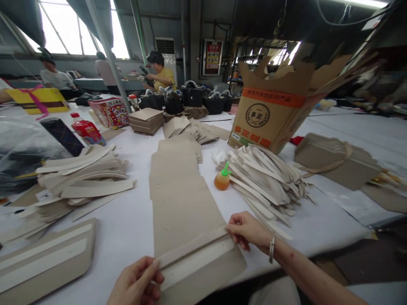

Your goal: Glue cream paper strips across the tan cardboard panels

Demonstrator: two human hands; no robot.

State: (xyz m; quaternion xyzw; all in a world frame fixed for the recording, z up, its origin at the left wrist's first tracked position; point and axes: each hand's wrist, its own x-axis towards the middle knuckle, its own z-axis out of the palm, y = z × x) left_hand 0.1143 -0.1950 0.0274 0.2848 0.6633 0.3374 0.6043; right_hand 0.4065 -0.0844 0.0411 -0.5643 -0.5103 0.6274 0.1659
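A narrow pale strip [193, 246] is stretched between my two hands over a grey-brown board panel [181, 207]. My left hand [140, 281] pinches its left end, thumb on top. The right end is pinched by my right hand [246, 231], which wears a bracelet on the wrist. Just below the held strip, a wider whitish strip [199, 263] lies flat on the panel. Further panels extend away in an overlapping row. At the lower left, a board [47, 271] carries two pale strips.
Loose strips lie in piles at left [85, 182] and right [270, 182]. Near the right pile stands an orange glue bottle [221, 180]. Beyond are a large carton [263, 114], stacked boards [146, 120], a red-capped bottle [86, 129] and black bags. Several people are in the background.
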